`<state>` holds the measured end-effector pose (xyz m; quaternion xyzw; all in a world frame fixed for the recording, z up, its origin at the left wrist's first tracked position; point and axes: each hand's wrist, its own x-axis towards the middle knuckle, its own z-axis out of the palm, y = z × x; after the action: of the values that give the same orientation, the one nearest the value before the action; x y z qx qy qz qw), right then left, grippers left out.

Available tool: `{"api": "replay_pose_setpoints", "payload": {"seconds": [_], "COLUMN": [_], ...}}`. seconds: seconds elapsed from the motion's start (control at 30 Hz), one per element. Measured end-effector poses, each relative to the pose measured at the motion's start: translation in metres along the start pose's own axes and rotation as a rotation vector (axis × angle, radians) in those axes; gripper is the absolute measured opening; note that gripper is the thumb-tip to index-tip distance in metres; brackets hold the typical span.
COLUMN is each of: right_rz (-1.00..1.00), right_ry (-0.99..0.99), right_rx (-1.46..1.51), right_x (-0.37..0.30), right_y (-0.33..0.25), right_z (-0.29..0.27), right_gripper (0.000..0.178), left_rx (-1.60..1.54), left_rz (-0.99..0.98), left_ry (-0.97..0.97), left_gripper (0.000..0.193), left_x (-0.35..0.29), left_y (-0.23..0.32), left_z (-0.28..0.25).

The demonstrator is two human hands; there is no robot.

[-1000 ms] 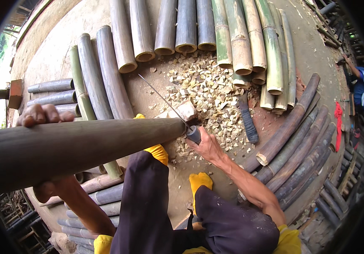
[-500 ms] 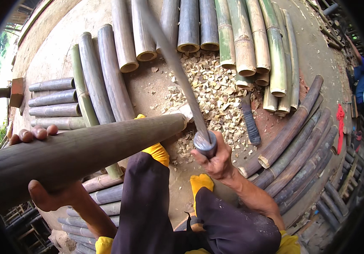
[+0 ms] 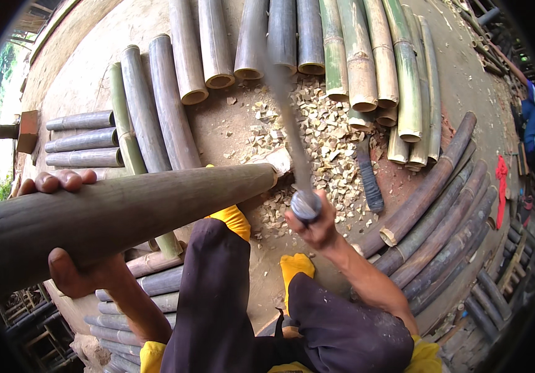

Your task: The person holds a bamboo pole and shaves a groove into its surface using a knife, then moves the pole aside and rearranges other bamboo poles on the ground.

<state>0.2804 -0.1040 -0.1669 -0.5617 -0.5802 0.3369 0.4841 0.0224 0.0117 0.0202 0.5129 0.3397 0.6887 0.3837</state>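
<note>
My left hand [image 3: 90, 273] is wrapped around a thick, dark bamboo pole [image 3: 161, 202], fingers over the top and thumb below. The pole slants up to the right, its narrow-looking far end beside a pale, chopped wooden block [image 3: 281, 160]. My right hand [image 3: 318, 227] grips a machete [image 3: 305, 204] by its round, dark handle. The blade, smeared by motion, points up and away, just right of the pole's end. Pale bamboo chips [image 3: 336, 155] lie scattered beneath and beyond the blade.
Bamboo lengths [image 3: 357, 62] lie side by side across the far ground. More dark poles [image 3: 435, 174] are piled at right, and others [image 3: 155, 283] at lower left. A tool with a wrapped handle [image 3: 370, 180] lies by the chips. My yellow-covered feet [image 3: 295, 267] are close by.
The machete's blade has swung to the right and its handle has shifted slightly right with my right hand. The bamboo pole stays in my left hand, moved only slightly.
</note>
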Motion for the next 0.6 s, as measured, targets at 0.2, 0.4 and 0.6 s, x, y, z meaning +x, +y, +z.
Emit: {"api": "replay_pose_setpoints", "payload": {"seconds": [0.2,0.4,0.6], "right_rz": [0.549,-0.063,0.563], "right_ry": [-0.224,0.035,-0.334], "right_rx": [-0.026,-0.070,-0.137], "right_x": [-0.013,0.009,0.009], "right_y": [0.037,-0.025,0.033], "right_z": [0.003,-0.009,0.000], "right_gripper": [0.037,0.043,0.042], "left_rx": [-0.060,-0.217,-0.189], "left_rz": [-0.030,0.033,0.070], "left_ry": [-0.077,-0.353,-0.431], "left_gripper": [0.079,0.086,0.087], "left_x": [0.001,0.010,0.012], "left_y": [0.001,-0.004,0.000], "left_z": [-0.012,-0.026,-0.006]}}
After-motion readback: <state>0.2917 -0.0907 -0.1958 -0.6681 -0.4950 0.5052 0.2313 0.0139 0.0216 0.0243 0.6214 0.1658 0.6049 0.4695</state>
